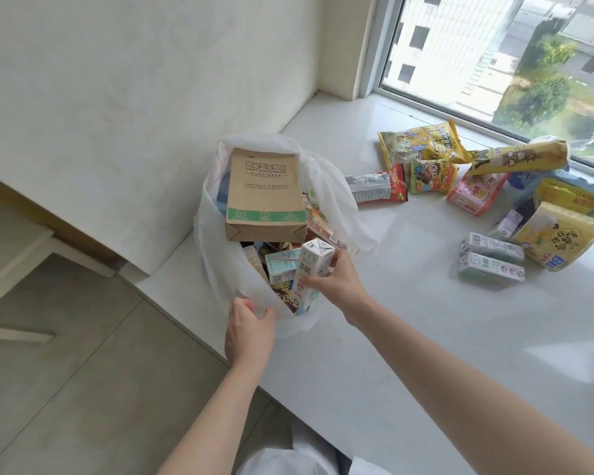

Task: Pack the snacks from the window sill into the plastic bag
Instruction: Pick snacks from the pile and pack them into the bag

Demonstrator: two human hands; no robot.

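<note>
Two hands are working at one plastic bag (220, 214). One brown cardboard box (264, 193) is lying inside it. Two white cartons (491, 258) are lying on the window sill (408, 320), and one white carton (311, 269) is being held.

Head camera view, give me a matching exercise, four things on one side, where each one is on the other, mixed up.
Things:
1. brown cardboard box
2. white drink carton
3. bag rim
4. two white cartons

Places:
A. gripped by the left hand
B. lying on the window sill
C. on top of the plastic bag
D. held by the right hand

Pairs: 1-C, 2-D, 3-A, 4-B
</note>
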